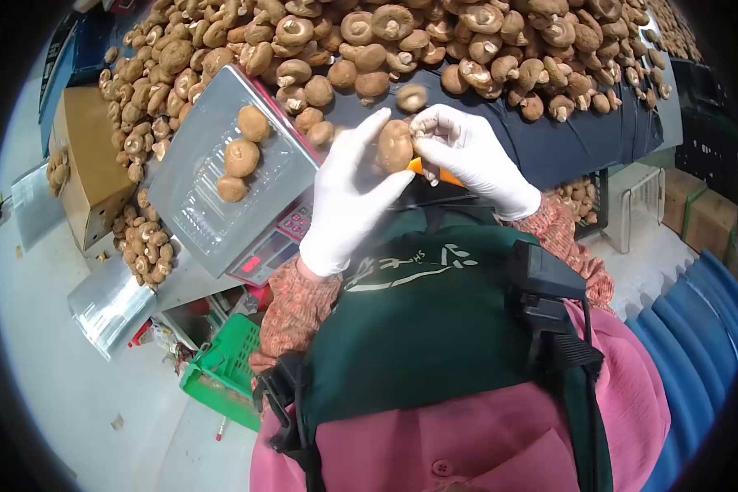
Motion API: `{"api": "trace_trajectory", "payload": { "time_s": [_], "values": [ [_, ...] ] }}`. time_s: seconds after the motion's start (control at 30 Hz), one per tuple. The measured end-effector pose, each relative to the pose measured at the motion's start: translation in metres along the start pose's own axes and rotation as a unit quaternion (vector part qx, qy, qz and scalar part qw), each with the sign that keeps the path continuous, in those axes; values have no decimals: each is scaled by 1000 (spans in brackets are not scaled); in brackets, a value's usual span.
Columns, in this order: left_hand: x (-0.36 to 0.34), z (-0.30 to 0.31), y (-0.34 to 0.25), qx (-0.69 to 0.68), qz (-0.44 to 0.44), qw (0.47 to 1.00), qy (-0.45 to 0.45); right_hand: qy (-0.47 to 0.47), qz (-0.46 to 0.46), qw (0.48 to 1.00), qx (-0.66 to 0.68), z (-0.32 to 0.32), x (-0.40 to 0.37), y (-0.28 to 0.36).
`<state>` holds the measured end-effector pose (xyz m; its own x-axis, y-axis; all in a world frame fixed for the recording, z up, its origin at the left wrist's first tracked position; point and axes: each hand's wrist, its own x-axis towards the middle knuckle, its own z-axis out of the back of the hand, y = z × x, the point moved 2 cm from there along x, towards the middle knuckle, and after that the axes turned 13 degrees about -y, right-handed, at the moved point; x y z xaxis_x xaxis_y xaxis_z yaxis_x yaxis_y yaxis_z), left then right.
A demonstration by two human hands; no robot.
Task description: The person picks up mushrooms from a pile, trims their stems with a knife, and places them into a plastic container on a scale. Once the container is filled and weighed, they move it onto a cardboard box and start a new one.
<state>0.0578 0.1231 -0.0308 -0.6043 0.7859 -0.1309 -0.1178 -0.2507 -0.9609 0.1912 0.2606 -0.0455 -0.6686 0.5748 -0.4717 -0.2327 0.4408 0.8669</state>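
Both hands wear white gloves and meet around one brown shiitake mushroom point(395, 146). My left hand point(344, 193) holds its cap between the thumb and the fingers. My right hand point(467, 152) is closed, with its fingertips pinched at the stem side of that mushroom; what lies inside the curled fingers is partly hidden. Just beneath the right fingers shows an orange object point(441, 174), mostly covered. To the left, a digital scale point(258, 258) carries a clear plastic tray point(197, 197) with three shiitake caps lying in a row. A blurred mushroom point(412, 97) sits just beyond the hands.
A large heap of shiitake point(484, 45) spreads across the dark-covered table point(615, 135). At the left are a cardboard box point(98, 164), clear plastic containers point(111, 307) and a smaller mushroom pile point(146, 250). A green basket point(221, 373) stands below; a white crate point(635, 205) is at the right.
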Motion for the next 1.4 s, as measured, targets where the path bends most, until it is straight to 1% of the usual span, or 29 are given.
{"api": "trace_trajectory", "payload": {
  "time_s": [0.07, 0.1, 0.13, 0.17, 0.2, 0.23, 0.33, 0.37, 0.43, 0.53, 0.57, 0.63, 0.67, 0.7, 0.73, 0.83, 0.87, 0.9, 0.93, 0.97, 1.0, 1.03, 1.1, 1.2, 1.23, 1.3, 1.33, 1.4],
  "values": [
    [-5, -5, -2, 31, -32, 999, -12, -35, 66, 988, -132, 24, -16, 2],
    [-7, -8, -4, 40, -53, 998, -17, -57, 100, 972, -203, 44, -26, 4],
    [-10, -11, 0, 36, -45, 998, -11, -72, 94, 960, -253, 69, -38, 1],
    [-11, -13, 4, 33, -34, 999, -11, -107, 104, 941, -303, 94, -48, -1],
    [-11, -13, 9, 45, -23, 999, -3, -110, 136, 856, -486, 125, -56, -10],
    [-11, -14, 14, 59, -11, 998, 5, -106, 159, 737, -649, 142, -60, -10],
    [-10, -23, 25, 71, 12, 997, 18, -174, 143, 678, -699, 155, -64, -2],
    [-8, -27, 25, 71, 16, 997, 20, -211, 204, 728, -619, 150, -55, 2],
    [-6, -32, 19, 95, 0, 995, 38, -299, 298, 719, -553, 129, -29, 5],
    [-7, -35, 22, 100, -12, 994, 43, -335, 397, 648, -557, 109, 16, 22],
    [-9, -34, 19, 94, 0, 995, 35, -345, 460, 635, -517, 109, 28, 27],
    [-7, -32, 21, 111, 7, 993, 31, -383, 465, 598, -529, 107, 48, 44],
    [-9, -33, 23, 92, 15, 995, 19, -375, 432, 608, -551, 108, 56, 48],
    [-7, -32, 20, 119, 21, 992, 24, -365, 398, 618, -572, 108, 62, 50],
    [-7, -33, 19, 113, 22, 993, 20, -354, 362, 627, -592, 109, 67, 53],
    [-5, -37, 17, 103, 22, 994, 15, -329, 354, 682, -549, 120, 80, 43],
    [-4, -38, 18, 100, 15, 995, 13, -306, 421, 701, -488, 129, 80, 39],
    [-4, -39, 18, 97, 9, 995, 11, -284, 367, 797, -386, 132, 77, 42],
    [-2, -39, 17, 90, 11, 996, 7, -255, 303, 876, -276, 132, 72, 43],
    [0, -38, 15, 84, 16, 996, 4, -220, 229, 935, -159, 131, 68, 46],
    [5, -39, 12, 79, -3, 997, -1, -171, 206, 963, -38, 131, 65, 48],
    [11, -39, 1, 81, 17, 996, 24, -126, 173, 973, 83, 130, 63, 50],
    [21, -45, -5, 37, 8, 999, 25, -88, 171, 968, 161, 124, 59, 48],
    [34, -58, -18, -76, 98, 991, 52, -79, 158, 977, 123, 116, 47, 48],
    [39, -63, -24, -131, 106, 984, 62, -68, 151, 977, 138, 111, 43, 48],
    [45, -68, -39, -193, 160, 966, 69, -49, 135, 975, 168, 99, 36, 50],
    [48, -71, -33, -226, 174, 956, 65, -25, 129, 975, 181, 95, 32, 51],
    [49, -76, -34, -256, 188, 947, 45, -24, 104, 983, 149, 90, 26, 49]
  ]
}}
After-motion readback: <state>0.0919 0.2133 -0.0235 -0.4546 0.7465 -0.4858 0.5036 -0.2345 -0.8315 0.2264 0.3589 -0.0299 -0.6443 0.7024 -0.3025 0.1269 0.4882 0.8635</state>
